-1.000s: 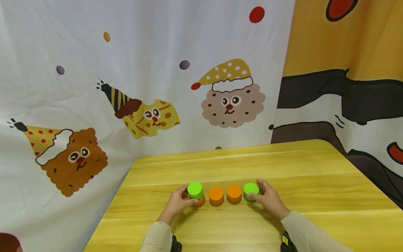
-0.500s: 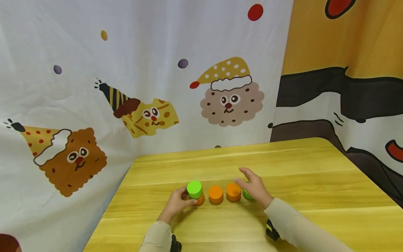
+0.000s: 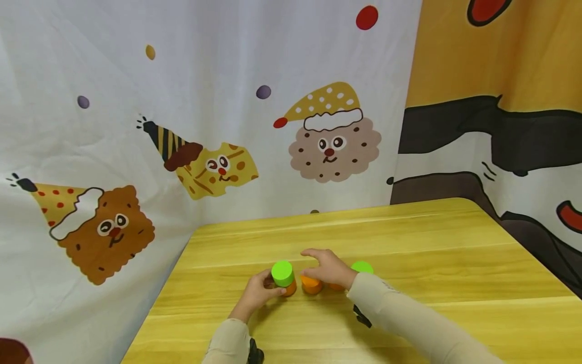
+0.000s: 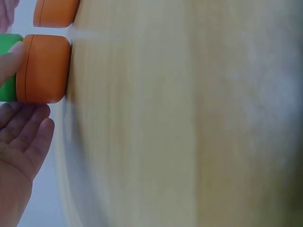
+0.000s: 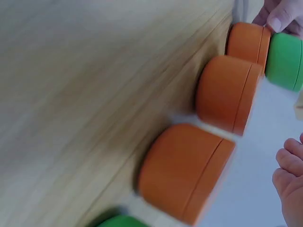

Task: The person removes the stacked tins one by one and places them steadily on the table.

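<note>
My left hand (image 3: pixel 256 294) grips a stack of two short cylinders, thumb on one side and fingers on the other. The stack is a green cylinder (image 3: pixel 282 272) on top of an orange cylinder (image 4: pixel 45 68). In the left wrist view, the thumb lies at the seam where the two colours meet. To its right, a second orange cylinder (image 3: pixel 311 286) and a third orange cylinder (image 5: pixel 182 172) stand on the table. My right hand (image 3: pixel 328 267) is over these two, fingers extended left toward the stack and holding nothing. Its sleeve partly covers another green cylinder (image 3: pixel 362 267) at the row's right end.
The row stands on a wood-grain table (image 3: pixel 409 237). Behind the table hangs a white curtain (image 3: pixel 227 71) with printed cartoon snacks, and at the right an orange and dark patterned cloth (image 3: pixel 491 86). A dark red round shape (image 3: pixel 13 350) shows at the lower left corner.
My right hand has let go of the right-hand green cylinder and moved left over the orange cylinders. My left hand still holds its stack in the same place.
</note>
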A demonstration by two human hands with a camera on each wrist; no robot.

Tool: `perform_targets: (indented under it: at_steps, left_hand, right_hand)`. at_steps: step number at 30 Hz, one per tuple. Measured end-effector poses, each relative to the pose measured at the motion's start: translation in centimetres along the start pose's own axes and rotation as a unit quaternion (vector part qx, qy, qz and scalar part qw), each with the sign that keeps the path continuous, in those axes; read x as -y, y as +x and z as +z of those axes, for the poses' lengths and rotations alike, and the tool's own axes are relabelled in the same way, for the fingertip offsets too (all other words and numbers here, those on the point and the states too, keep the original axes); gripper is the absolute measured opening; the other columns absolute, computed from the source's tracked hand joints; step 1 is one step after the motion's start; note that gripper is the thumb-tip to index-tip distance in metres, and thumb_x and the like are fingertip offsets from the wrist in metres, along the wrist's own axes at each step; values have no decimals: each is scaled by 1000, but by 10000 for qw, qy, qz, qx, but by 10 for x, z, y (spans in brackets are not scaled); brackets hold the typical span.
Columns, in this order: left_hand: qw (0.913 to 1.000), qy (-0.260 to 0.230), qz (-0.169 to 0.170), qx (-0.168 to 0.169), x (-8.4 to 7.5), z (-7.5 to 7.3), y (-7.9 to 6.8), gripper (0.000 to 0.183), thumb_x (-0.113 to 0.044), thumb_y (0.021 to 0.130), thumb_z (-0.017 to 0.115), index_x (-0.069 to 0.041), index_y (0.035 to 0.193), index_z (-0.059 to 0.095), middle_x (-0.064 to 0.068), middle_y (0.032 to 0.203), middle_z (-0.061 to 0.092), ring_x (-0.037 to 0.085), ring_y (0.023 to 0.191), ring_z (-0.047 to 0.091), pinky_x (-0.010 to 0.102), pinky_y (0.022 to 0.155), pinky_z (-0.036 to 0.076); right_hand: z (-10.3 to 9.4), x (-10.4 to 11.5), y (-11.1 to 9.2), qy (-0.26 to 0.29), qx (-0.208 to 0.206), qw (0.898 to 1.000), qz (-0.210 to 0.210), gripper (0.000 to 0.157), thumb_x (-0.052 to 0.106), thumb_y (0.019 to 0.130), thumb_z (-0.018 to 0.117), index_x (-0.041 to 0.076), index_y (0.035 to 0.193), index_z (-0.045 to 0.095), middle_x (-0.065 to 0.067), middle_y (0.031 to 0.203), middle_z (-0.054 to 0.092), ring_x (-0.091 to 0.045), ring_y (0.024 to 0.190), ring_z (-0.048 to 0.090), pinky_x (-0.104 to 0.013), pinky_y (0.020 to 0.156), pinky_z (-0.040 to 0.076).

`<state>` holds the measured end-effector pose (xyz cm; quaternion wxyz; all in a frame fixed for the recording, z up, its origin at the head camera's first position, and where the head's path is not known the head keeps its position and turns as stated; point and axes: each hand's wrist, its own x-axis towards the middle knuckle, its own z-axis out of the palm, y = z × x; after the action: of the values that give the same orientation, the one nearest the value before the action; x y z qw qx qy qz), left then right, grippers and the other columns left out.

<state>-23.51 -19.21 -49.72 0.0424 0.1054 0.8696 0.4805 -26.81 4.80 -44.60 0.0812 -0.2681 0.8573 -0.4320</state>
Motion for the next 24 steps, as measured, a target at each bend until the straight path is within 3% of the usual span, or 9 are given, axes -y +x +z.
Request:
perform_targets:
  at_steps: [9,22,24]
  left_hand:
    - [10000,-18,93,-27,1,0,-1,52,-20,78,76,2,121,56,17,110,63,29,98,61,37,82,54]
    - [9995,-242,185,-4,3,2,1,51,-14,79,75,4,122,55,20,112,62,31,102,61,28,81,54]
    - [9993,-283,228,-3,-6,1,-2,49,-11,79,74,6,121,55,22,111,62,32,102,61,29,81,55]
  right_hand:
    - [16,18,17,-564,643,9960,-248,60,30,84,69,2,133,48,-14,133,51,-29,123,48,-45,100,42]
    - [25,26,28,-1002,890,9908,-184,61,27,81,72,1,131,50,-10,126,57,-20,109,57,-31,88,50]
    - [24,26,29,-1014,914,9904,-208,60,26,81,73,2,130,50,-10,124,58,-18,105,58,-28,84,50]
